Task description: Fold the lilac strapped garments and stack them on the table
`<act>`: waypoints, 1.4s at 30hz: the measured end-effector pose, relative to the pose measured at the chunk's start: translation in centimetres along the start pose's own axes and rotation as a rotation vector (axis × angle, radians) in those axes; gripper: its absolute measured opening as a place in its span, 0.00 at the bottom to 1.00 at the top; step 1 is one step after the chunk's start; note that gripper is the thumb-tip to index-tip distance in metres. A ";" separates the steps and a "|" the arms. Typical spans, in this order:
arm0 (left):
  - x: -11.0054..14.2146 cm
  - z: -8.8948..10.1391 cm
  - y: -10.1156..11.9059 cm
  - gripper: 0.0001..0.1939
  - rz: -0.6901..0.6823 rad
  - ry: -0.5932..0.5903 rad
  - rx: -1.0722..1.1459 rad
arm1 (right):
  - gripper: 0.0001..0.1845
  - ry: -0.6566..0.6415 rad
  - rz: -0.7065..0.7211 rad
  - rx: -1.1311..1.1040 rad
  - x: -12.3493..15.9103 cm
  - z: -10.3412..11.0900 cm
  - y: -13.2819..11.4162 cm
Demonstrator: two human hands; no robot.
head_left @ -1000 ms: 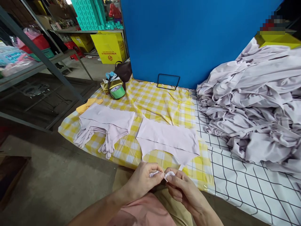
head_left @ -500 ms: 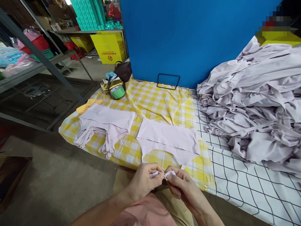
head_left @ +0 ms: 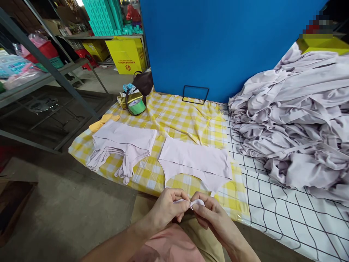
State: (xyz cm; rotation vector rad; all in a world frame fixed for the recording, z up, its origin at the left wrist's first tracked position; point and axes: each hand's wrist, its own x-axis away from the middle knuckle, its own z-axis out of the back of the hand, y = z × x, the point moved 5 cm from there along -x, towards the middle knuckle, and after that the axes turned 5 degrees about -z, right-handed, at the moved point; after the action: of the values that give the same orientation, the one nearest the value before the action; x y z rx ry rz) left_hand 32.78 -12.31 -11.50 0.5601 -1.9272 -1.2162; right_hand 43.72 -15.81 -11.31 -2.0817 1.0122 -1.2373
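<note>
A yellow-and-white checked cloth (head_left: 174, 112) meets a white, black-gridded sheet (head_left: 268, 203) before a tall blue panel (head_left: 215, 43); a grey metal rack (head_left: 62, 82) stands left. A pale lilac fabric garment (head_left: 195, 154) lies flat on the checks. Just below it, wrists angled inward, the left hand (head_left: 167, 207) and right hand (head_left: 212, 212) pinch its narrow lilac strap (head_left: 199, 202), perhaps at a small fastener, too tiny to tell.

1 top (head_left: 195, 155), pale lilac, lies flat at the near middle, straight edge far, curved edge near, a line running across its width. The narrow strap (head_left: 199, 202), pale too, bends into a small loop just nearer.
</note>
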 end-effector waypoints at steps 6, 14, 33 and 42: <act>0.0 -0.1 0.4 0.09 -0.011 0.037 -0.023 | 0.18 -0.013 -0.020 -0.059 -0.2 0.2 0.6; 0.4 -0.1 1.6 0.08 -0.064 0.108 -0.230 | 0.18 0.008 -0.036 -0.047 -0.2 0.1 0.4; 0.5 0.7 1.0 0.05 -0.090 0.201 -0.263 | 0.08 0.445 0.479 0.913 1.1 -0.2 -1.1; 0.1 0.6 0.7 0.05 -0.047 0.077 -0.119 | 0.13 0.554 0.885 1.251 2.5 -1.3 -1.2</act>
State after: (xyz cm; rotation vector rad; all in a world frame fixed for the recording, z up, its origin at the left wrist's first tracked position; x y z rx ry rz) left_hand 32.26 -11.76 -11.01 0.5843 -1.7739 -1.3104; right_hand 43.77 -17.23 -8.59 -0.2755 0.8213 -1.3624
